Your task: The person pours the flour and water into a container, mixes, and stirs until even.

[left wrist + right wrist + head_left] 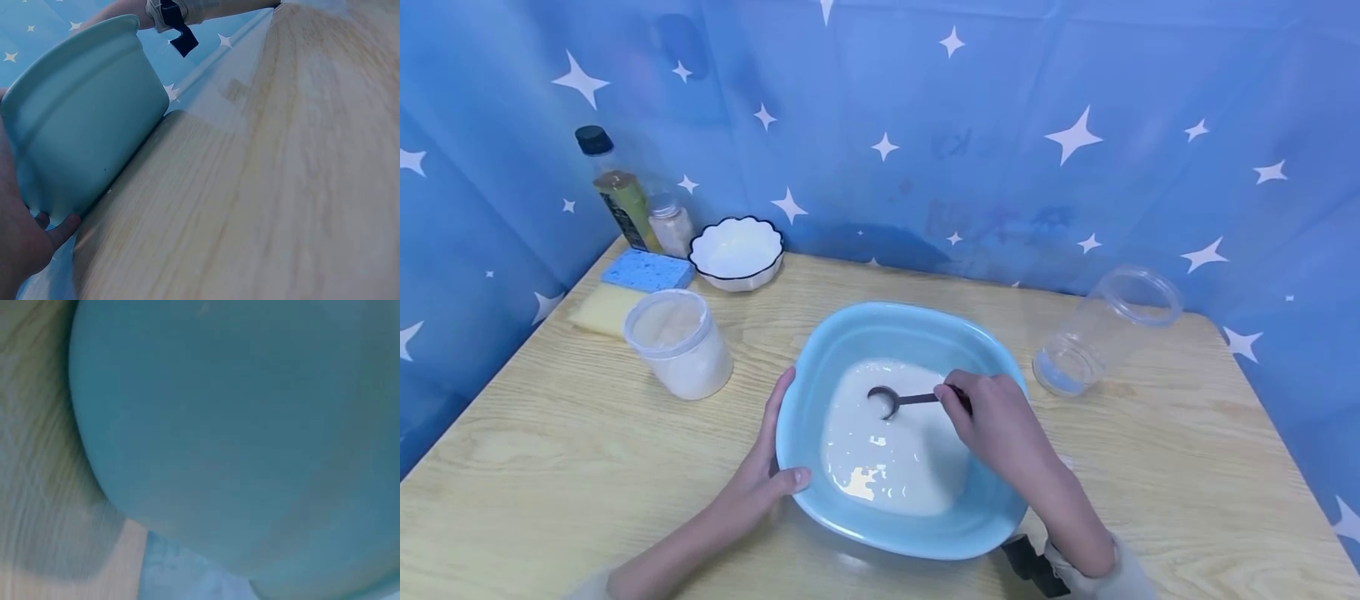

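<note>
Head view: right hand (992,412) pinches the handle of a dark spoon (898,400); spoon bowl sits in white liquid (887,454) inside the blue basin (820,358).
Left hand (760,475): fingers along the basin's outer left wall, thumb hooked over the rim. Reads as steadying it.
Basin position: centre of the wooden table (550,467), just in front of the person.
Liquid state: opaque, even white, glossy reflection near the front edge; no lumps visible from here, but resolution is limited.
Powder tub (681,342): lidless, left of the basin, white powder inside up to near the rim.
Clear jar (1101,333): right of the basin, tipped on its side, looks nearly empty.
Back left: white scalloped bowl (736,252), blue sponge (647,269) on a yellow one (602,308), oil bottle (617,196), small shaker (670,223). None touched.
Progress estimate: ingredients look already combined, stirring underway; what is left is probably more mixing, cannot judge how much.
Left wrist view: basin's outer wall (81,125) fills the left side, palm (25,250) pressed against its lower edge, table grain (281,187) to the right. Strapped wrist of the other arm (175,15) at top.
Right wrist view: only blurred basin exterior (250,425) and a strip of table (37,456). Fingers and spoon not visible here; grip confirmed from head view only.
</note>
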Demonstrator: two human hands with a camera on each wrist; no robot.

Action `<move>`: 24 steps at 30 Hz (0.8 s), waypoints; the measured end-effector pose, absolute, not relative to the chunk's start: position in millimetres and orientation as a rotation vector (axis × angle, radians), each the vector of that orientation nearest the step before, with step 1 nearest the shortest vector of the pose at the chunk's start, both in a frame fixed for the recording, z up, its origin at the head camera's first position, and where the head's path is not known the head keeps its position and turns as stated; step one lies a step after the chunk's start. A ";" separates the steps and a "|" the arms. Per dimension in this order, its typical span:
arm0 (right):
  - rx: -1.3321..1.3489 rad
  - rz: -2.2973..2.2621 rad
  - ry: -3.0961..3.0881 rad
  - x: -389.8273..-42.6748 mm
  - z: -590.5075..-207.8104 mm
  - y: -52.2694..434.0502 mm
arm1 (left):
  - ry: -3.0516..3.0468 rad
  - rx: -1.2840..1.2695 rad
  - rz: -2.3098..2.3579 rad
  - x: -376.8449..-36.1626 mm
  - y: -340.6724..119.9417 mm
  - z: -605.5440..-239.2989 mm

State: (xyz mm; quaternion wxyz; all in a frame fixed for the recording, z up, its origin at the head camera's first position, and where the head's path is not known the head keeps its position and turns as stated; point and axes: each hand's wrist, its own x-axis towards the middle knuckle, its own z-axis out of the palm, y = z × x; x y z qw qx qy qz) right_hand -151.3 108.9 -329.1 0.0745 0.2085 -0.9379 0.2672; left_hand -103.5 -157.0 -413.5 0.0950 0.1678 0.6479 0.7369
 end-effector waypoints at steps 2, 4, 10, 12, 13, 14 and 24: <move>0.626 0.799 -2.802 -151.7 -330.7 107.0 | 1.922 0.501 2.183 -102.7 -157.8 -413.3; 0.657 0.820 -2.802 -151.9 -331.8 105.2 | 1.941 0.506 2.174 -101.9 -158.5 -413.2; 0.663 0.846 -2.894 -149.7 -326.2 112.4 | 1.940 0.532 2.168 -102.1 -158.2 -413.4; 0.634 0.835 -2.914 -149.5 -323.7 115.6 | 1.936 0.527 2.174 -102.0 -157.6 -413.3; 0.632 0.831 -2.917 -149.5 -323.0 116.1 | 1.936 0.527 2.176 -101.9 -157.4 -413.4; 0.640 0.831 -2.922 -149.4 -322.5 116.2 | 1.935 0.529 2.177 -101.9 -157.2 -413.5; 0.711 0.856 -2.923 -149.9 -320.5 118.5 | 1.943 0.551 2.172 -103.8 -158.4 -415.7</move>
